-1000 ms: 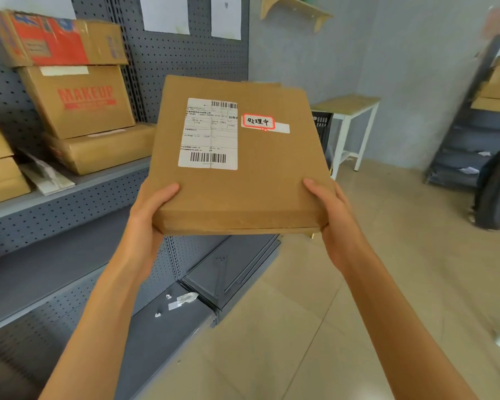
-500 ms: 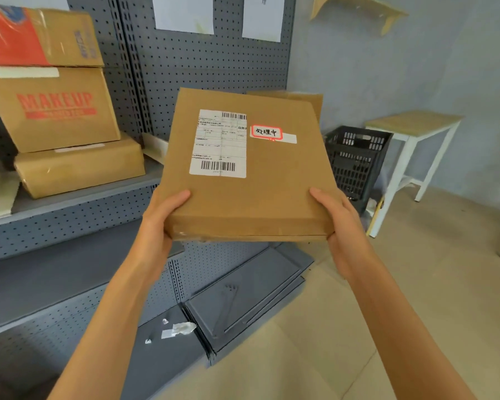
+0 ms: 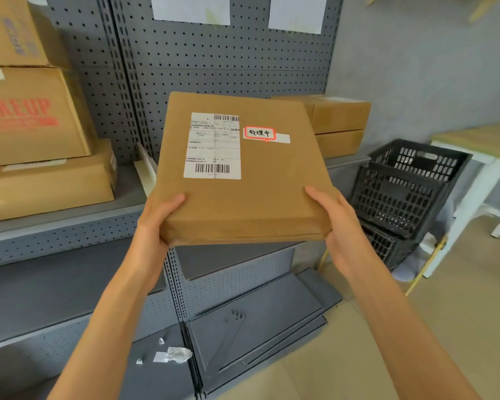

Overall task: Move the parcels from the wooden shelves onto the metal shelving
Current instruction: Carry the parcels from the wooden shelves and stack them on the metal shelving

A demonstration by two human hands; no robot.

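Left hand (image 3: 156, 223) is curled round the near left corner of a flat brown cardboard parcel (image 3: 260, 194), thumb laid on top; the near right corner is gripped likewise by the right hand (image 3: 337, 223). It is held in the air before the grey perforated metal shelving (image 3: 58, 235), where stacked cardboard boxes (image 3: 41, 180) are seen at left and a black plastic crate (image 3: 401, 192) at right.

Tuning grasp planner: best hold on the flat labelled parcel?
Grip the flat parcel at its two near corners, from the sides, as the left hand and right hand do: it is wide and thin, thumbs on top.
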